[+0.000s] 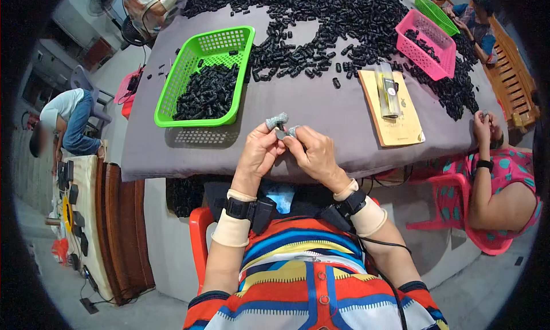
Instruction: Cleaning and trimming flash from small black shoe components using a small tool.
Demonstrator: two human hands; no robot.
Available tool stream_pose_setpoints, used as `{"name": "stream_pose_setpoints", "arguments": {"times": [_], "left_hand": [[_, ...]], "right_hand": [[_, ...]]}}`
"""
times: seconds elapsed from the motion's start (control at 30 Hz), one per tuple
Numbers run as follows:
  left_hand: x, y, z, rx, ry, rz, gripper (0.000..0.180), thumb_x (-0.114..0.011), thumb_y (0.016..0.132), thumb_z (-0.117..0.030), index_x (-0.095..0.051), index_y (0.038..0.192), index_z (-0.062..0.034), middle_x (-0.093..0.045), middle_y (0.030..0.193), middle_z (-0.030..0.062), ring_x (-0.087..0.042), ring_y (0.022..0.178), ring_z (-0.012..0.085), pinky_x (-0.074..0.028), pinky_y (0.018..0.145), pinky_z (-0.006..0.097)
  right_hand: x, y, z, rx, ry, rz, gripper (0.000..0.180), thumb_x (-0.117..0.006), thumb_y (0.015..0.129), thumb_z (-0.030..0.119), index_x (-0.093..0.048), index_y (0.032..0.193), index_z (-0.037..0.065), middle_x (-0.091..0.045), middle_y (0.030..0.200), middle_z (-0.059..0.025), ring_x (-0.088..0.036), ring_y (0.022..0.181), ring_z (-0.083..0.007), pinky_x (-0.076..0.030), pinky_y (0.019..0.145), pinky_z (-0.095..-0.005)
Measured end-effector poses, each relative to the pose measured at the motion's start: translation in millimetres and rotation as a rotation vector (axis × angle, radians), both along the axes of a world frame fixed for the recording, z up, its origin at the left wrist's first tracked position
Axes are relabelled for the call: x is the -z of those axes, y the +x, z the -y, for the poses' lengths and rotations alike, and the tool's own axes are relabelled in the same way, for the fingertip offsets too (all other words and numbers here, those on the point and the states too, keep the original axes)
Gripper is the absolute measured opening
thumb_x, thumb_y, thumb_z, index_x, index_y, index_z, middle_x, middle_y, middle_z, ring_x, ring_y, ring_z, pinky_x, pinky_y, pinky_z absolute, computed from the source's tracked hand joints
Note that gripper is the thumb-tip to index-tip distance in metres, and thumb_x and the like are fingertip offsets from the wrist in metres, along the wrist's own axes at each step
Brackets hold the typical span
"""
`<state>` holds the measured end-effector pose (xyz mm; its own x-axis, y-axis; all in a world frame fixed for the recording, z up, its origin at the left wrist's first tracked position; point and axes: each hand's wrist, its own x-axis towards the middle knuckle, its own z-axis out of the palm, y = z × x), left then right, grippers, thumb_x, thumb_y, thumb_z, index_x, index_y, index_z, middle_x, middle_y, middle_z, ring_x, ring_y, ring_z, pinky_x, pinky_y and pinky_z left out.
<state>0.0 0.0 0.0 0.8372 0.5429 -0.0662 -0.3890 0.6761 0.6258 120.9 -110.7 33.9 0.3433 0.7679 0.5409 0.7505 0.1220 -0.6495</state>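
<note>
1. The left hand (259,153) and right hand (314,153) meet, both pinching a small grey part (279,124) above the table edge
2. The grey table (321,109) carries heaped black pieces (344,15), a green basket (206,78), a pink basket (427,44)
3. Concrete floor (57,273) surrounds it

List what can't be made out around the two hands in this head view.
- Small grey part: shape mostly covered by left hand and right hand.
- Green basket: single black pieces too small to distinguish.
- Clear packet on the tan board: contents too small.
</note>
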Motion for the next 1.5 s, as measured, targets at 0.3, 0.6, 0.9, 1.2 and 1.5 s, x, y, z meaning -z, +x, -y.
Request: {"name": "stream_pose_setpoints", "arguments": {"times": [0.3, 0.6, 0.9, 1.2, 1.5], "left_hand": [[-5.3, -0.9, 2.9, 0.006, -0.018, -0.007, 0.03, -0.056, 0.087, -0.003, -0.054, 0.117, 0.0001, -0.06, 0.096, 0.0075, -0.057, 0.077, 0.0113, -0.048, 0.066, 0.021], [-8.5, -1.1, 4.5, 0.024, -0.031, 0.001, 0.03, -0.057, 0.086, -0.002, -0.054, 0.116, 0.0001, -0.061, 0.092, 0.0064, -0.055, 0.071, 0.0096, -0.047, 0.063, 0.02], [-11.1, -1.1, 4.6, 0.0, -0.057, -0.035, 0.028, -0.052, 0.088, -0.003, -0.054, 0.116, 0.001, -0.061, 0.088, 0.0072, -0.053, 0.065, 0.0109, -0.047, 0.06, 0.022], [-9.1, -1.6, 0.6, 0.055, -0.048, -0.026, 0.023, -0.052, 0.088, -0.002, -0.056, 0.11, 0.0005, -0.061, 0.088, 0.0071, -0.054, 0.065, 0.0112, -0.048, 0.061, 0.022], [-16.9, 2.5, 7.0, -0.012, -0.009, -0.122, 0.02, -0.055, 0.087, -0.004, -0.057, 0.106, 0.0, -0.06, 0.084, 0.005, -0.052, 0.062, 0.0085, -0.045, 0.055, 0.02]], "right_hand": [[-1.2, -1.4, 0.5, 0.013, -0.018, -0.008, 0.02, -0.061, 0.083, 0.022, -0.053, 0.073, 0.007, -0.053, 0.065, -0.0106, -0.055, 0.055, -0.0323, -0.04, 0.045, -0.0405], [-0.7, -2.5, -0.7, 0.005, -0.017, -0.018, 0.02, -0.06, 0.084, 0.023, -0.054, 0.073, 0.007, -0.054, 0.066, -0.0102, -0.055, 0.056, -0.0322, -0.041, 0.046, -0.0405], [2.1, -2.6, -3.0, -0.012, -0.034, 0.001, 0.022, -0.059, 0.084, 0.023, -0.053, 0.072, 0.007, -0.054, 0.066, -0.0103, -0.056, 0.056, -0.0322, -0.041, 0.046, -0.0406], [3.8, -3.0, -5.1, -0.003, -0.038, 0.035, 0.024, -0.059, 0.085, 0.025, -0.052, 0.071, 0.007, -0.054, 0.064, -0.0104, -0.056, 0.056, -0.0325, -0.041, 0.045, -0.0406], [3.1, -1.6, -6.5, 0.011, -0.006, -0.033, 0.026, -0.059, 0.085, 0.026, -0.051, 0.069, 0.007, -0.054, 0.064, -0.0103, -0.055, 0.055, -0.0315, -0.041, 0.046, -0.0397]]}}
